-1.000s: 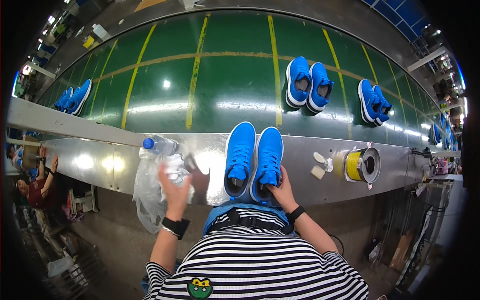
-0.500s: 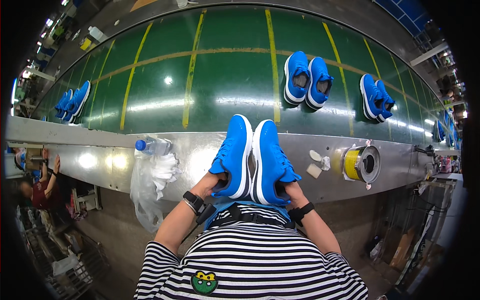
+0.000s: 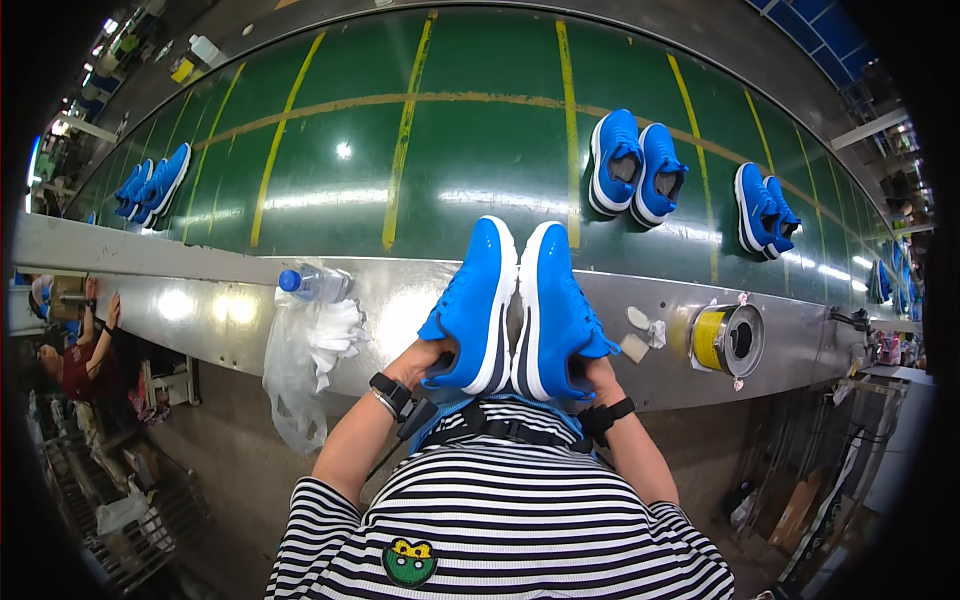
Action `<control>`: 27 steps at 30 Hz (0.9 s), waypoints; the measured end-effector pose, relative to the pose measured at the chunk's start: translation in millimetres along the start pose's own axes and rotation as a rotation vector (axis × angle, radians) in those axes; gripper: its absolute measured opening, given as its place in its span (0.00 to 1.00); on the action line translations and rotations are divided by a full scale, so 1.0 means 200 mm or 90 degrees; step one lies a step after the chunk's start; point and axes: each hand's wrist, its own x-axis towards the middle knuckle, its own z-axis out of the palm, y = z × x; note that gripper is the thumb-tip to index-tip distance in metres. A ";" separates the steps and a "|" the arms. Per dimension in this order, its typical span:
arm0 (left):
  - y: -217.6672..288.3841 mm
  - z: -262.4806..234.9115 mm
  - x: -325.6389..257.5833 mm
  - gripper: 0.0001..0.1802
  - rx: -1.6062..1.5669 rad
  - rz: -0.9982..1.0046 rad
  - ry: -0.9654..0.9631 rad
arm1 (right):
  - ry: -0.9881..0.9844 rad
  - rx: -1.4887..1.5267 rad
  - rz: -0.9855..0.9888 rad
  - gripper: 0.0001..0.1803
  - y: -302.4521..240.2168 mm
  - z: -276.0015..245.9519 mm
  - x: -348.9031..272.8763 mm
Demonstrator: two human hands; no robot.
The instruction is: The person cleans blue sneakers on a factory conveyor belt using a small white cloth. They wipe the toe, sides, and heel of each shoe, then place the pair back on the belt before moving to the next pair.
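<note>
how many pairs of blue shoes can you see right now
4 pairs for sure: one held pair in the left hand and right hand, two pairs on the green belt at right, one far left. More may sit at the right rim.

A wide green conveyor belt with yellow stripes (image 3: 330, 160) is stretching beyond the hands, glaring under overhead light; a long shiny metal ledge (image 3: 180, 290) is running just ahead of them.
</note>
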 end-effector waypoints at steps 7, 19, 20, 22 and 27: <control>0.01 -0.07 -0.01 0.23 -0.097 -0.009 -0.056 | -0.020 0.129 0.075 0.22 0.01 0.04 0.03; 0.03 -0.08 -0.13 0.38 -0.064 0.229 -0.009 | 0.112 -0.185 -0.066 0.24 0.12 0.03 -0.01; 0.04 -0.04 -0.08 0.37 0.012 0.210 0.020 | 0.108 -0.272 -0.131 0.22 0.12 0.08 0.02; 0.04 0.00 0.00 0.36 0.162 0.177 0.090 | 0.119 -0.512 0.027 0.18 0.08 0.09 0.06; 0.06 -0.09 -0.02 0.36 0.354 0.132 0.093 | 0.407 -0.599 -0.134 0.05 -0.14 -0.19 -0.08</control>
